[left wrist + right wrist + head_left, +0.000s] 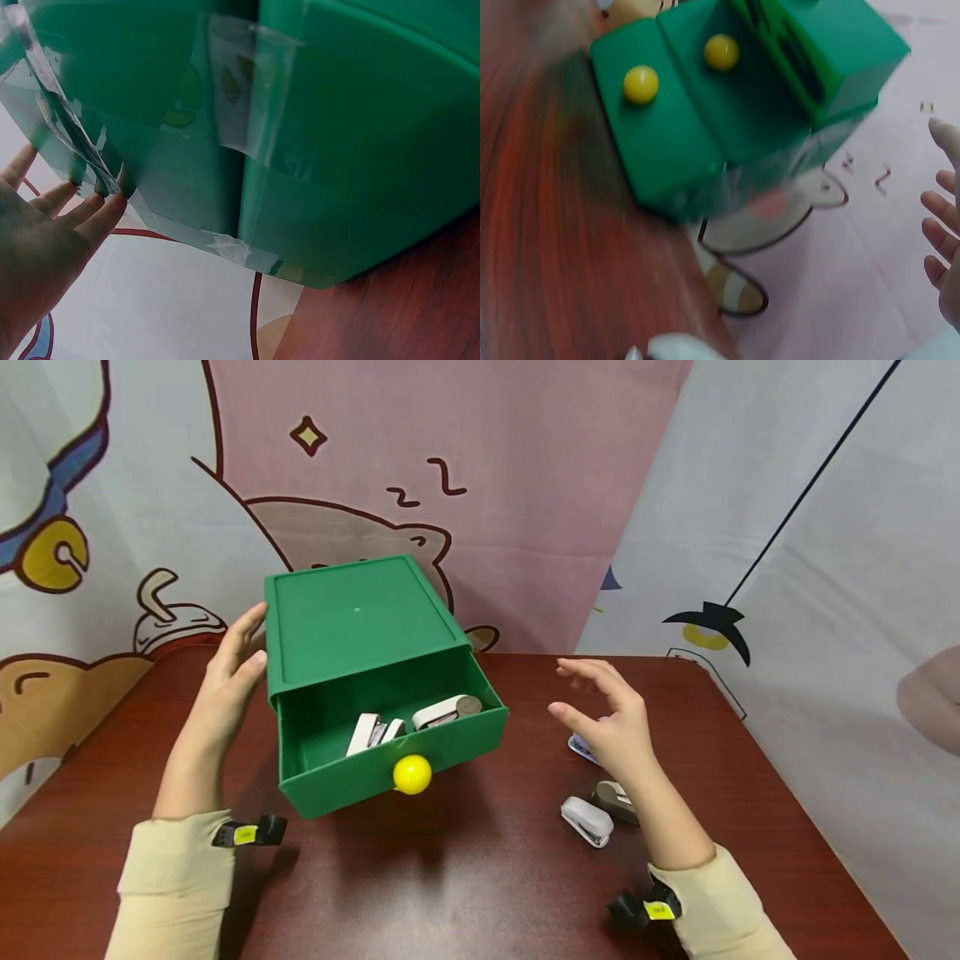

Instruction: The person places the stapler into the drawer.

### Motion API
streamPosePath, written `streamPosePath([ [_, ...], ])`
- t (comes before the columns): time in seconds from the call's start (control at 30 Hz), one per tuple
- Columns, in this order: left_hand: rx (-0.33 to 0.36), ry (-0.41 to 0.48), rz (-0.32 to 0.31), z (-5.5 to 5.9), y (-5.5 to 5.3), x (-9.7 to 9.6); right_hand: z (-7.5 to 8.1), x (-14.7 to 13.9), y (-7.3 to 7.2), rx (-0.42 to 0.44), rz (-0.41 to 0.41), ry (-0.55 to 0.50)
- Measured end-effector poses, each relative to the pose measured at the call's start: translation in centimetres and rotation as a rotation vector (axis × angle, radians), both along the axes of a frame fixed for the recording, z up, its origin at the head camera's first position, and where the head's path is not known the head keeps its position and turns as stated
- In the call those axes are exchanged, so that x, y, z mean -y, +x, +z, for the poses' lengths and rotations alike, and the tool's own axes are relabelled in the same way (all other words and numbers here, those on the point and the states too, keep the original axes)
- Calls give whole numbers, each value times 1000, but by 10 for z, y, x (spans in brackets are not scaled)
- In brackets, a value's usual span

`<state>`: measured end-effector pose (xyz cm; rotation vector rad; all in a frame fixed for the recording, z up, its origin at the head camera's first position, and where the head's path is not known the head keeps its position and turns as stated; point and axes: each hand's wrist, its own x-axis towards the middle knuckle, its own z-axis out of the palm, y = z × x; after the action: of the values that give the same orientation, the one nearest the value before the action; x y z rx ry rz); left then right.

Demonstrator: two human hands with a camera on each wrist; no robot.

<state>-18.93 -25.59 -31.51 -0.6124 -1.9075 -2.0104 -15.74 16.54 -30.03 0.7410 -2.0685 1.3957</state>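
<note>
A green drawer cabinet (360, 618) has its top drawer (390, 781) pulled out, with a yellow round knob (412, 774) on the front. Inside lie a white stapler (363, 735) and, beside it, another pale stapler (442, 711) with a grey-brown end. My left hand (236, 672) touches the cabinet's left side, its fingers extended along the back edge in the left wrist view. To the right, my right hand (611, 714) hovers over the table, holding nothing, fingers gently bent and apart from the thumb. Below it are a white stapler (587, 821) and a grey-brown stapler (617, 802).
A pale purple stapler (581, 748), partly hidden by my right hand, lies farther back on the dark red wooden table (465, 902). Lower drawers show in the right wrist view, with yellow knobs (640, 85). A cartoon-printed curtain (525, 510) hangs behind the table.
</note>
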Motion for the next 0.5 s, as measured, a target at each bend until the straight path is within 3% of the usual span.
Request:
streamPosePath([
  [0.17,-2,-4,-7,0,-1,0,-14,-21,-6,100,-88,97],
  [0.37,-2,-3,-8,-1,-1,0,-48,-52,-29,138,-109,149],
  [0.5,-7,3,-9,-1,-1,0,-62,-67,-36,159,-110,218],
])
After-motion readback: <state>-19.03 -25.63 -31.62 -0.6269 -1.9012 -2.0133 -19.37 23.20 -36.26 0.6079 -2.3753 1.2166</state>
